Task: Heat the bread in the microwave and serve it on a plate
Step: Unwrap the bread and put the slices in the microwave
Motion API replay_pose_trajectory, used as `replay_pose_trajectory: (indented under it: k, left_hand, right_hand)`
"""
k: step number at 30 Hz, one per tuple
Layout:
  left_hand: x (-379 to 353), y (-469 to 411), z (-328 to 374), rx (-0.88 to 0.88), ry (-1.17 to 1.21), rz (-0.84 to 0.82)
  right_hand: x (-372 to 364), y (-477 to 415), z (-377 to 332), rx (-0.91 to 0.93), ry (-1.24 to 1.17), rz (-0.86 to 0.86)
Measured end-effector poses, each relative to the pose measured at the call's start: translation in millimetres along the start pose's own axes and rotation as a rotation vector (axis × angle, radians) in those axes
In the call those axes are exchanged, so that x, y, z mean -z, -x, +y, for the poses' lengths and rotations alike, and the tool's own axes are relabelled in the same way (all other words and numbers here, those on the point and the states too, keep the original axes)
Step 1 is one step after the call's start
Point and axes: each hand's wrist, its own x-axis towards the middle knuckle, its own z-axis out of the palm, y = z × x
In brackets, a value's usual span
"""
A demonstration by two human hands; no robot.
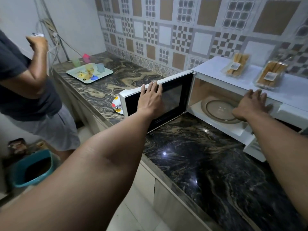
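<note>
a white microwave [233, 100] with a black-framed door [156, 104] sits on a black counter [200, 160] veined in gold, against a wall [183, 30] of brown, grey and checked tiles, with what looks like a teal bucket [31, 169] below.

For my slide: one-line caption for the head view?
Left hand holds microwave door open; right hand at the empty cavity.

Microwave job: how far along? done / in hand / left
Done: microwave door swung open; the glass turntable inside is bare. In hand: left hand flat on the door's top edge, right hand on the microwave's front frame; neither holds bread. Left: all of it. The bread packs on top look unopened, and the plate beside the door holds no bread.
</note>
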Motion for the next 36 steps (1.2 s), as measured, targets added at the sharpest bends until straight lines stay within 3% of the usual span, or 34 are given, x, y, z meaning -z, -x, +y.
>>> replay_pose_trajectory:
  k: [6,19,24,28,32,36]
  left_hand:
    - [-1,-18,9,0.054,0.044,0.047]
    - [23,-105,84,-0.382,0.297,0.027]
    - [29,-131,124,-0.463,0.468,0.020]
    - [30,-162,159,-0.447,0.638,-0.005]
    - [27,-188,192,-0.261,0.841,-0.090]
    - [19,-220,218,-0.171,0.881,-0.148]
  right_hand:
    - [-1,2,-4,-0.007,-0.027,0.043]
    - [32,15,-2,-0.209,-0.169,0.185]
    - [45,1,6,-0.273,-0.224,0.248]
    - [56,-28,8,-0.282,-0.296,0.310]
    - [61,-61,9,-0.324,-0.352,0.339]
    - [58,-88,9,-0.386,-0.382,0.308]
